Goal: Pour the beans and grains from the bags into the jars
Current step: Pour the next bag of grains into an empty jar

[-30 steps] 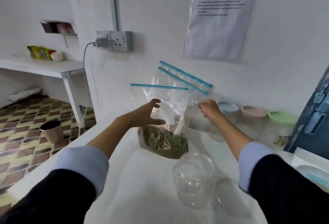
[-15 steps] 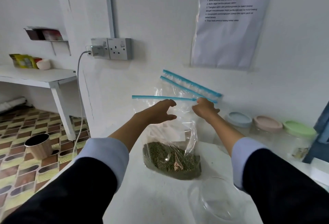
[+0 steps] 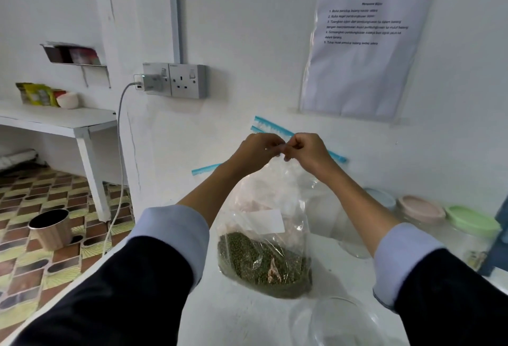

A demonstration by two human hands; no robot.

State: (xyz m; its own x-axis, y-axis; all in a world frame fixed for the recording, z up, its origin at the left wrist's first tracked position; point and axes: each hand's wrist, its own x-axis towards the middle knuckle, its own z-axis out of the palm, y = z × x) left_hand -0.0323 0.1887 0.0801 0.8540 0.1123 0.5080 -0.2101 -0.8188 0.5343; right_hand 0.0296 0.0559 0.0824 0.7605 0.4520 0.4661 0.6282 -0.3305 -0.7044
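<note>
Both my hands, L hand & R hand, pinch the zip top of the bean bag, prob. to pull the seal apart. Bag stands on counter; open jar just in front, ready for pour.

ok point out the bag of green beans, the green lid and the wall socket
bag of green beans [image 3: 264,266], head view, on the beans at its bottom
green lid [image 3: 471,220], head view, on its top face
wall socket [image 3: 187,81], head view, on its front plate
</note>
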